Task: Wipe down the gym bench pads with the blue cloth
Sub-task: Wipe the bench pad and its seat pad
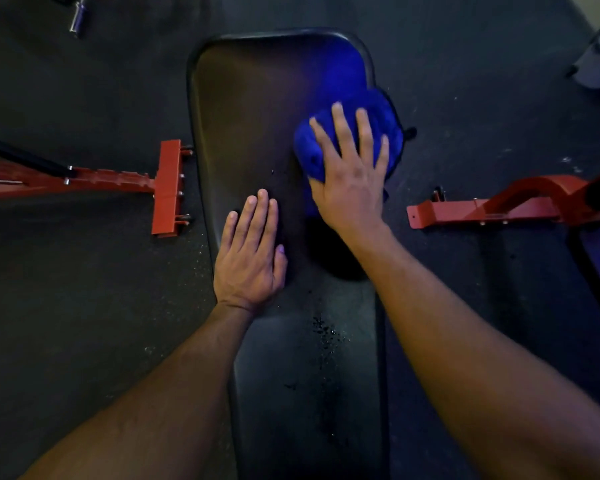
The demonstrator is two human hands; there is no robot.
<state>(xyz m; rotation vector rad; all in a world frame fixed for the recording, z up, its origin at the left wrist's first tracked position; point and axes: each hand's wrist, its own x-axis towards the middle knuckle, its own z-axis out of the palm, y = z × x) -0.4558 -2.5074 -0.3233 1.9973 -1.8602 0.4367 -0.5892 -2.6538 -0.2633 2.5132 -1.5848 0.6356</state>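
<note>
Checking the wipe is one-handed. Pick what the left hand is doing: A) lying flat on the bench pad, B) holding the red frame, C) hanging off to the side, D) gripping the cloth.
A: the left hand lies flat, fingers straight, on the bench pad, while the right hand presses the blue cloth.

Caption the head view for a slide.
Right hand presses the blue cloth on the black bench pad; left hand rests flat beside it.

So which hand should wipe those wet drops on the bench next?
Probably the right hand. It already presses the blue cloth on the bench pad, so it can slide back to the droplets. The left hand lies flat on the pad, holding nothing.
</note>
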